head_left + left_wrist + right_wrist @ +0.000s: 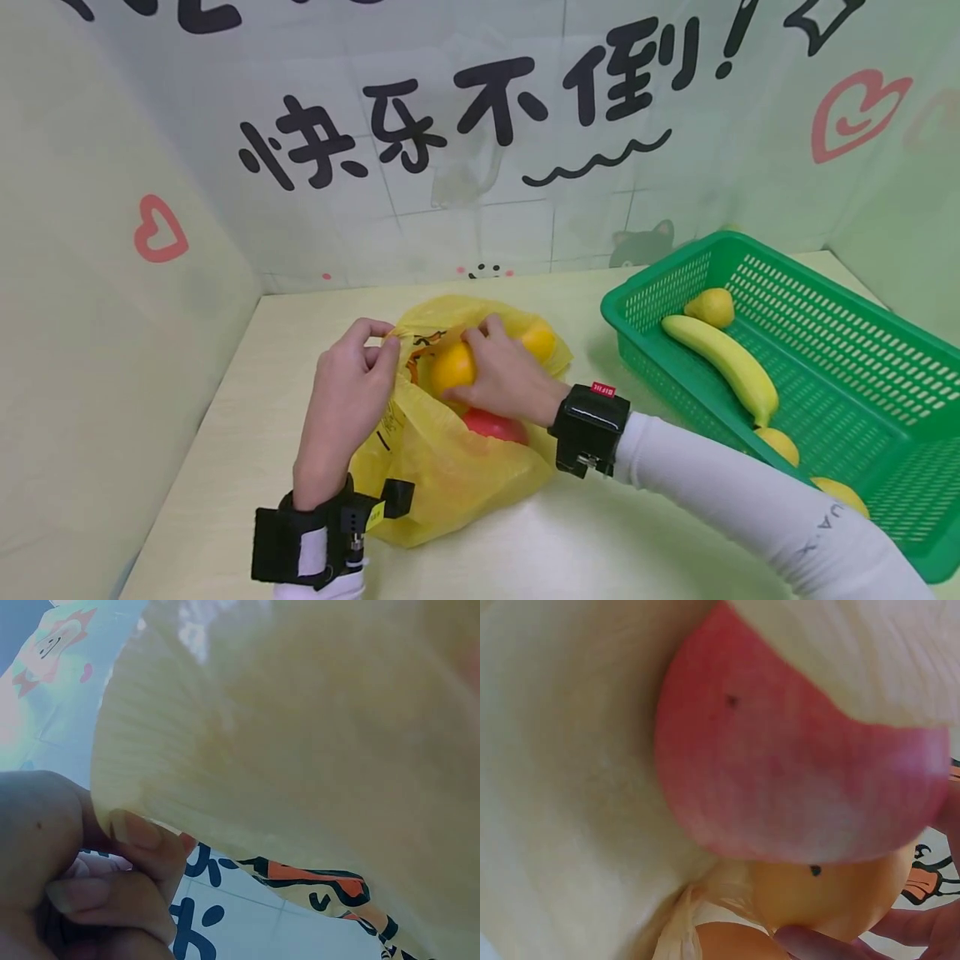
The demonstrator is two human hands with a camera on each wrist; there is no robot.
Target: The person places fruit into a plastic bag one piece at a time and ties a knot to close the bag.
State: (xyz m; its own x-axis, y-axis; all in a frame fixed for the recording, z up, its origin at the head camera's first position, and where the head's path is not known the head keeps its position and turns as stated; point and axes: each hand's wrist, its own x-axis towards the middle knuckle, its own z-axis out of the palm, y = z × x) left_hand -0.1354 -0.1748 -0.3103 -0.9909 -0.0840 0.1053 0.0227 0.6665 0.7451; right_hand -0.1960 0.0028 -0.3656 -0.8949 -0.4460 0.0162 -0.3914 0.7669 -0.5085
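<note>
My left hand [352, 387] pinches the rim of a yellow plastic bag [442, 475] between thumb and fingers; the left wrist view shows the bag's thin film [285, 735] spreading from the fingertips. Inside the bag's mouth, my right hand [510, 375] grips an orange [452, 369], with the thumb on its near side. In the right wrist view this orange [832, 896] shows partly under a large red apple-like fruit [795, 765]. That red fruit lies in the bag nearer to me, half covered by film. Another orange fruit [538, 342] sits beyond the right hand.
A green plastic basket [832, 358] stands on the right of the pale table [247, 417]. It holds a banana [723, 362], a yellow pear-shaped fruit [710, 307] and two yellow fruits partly hidden by its rim and my right sleeve. Printed sheeting [480, 225] hangs behind.
</note>
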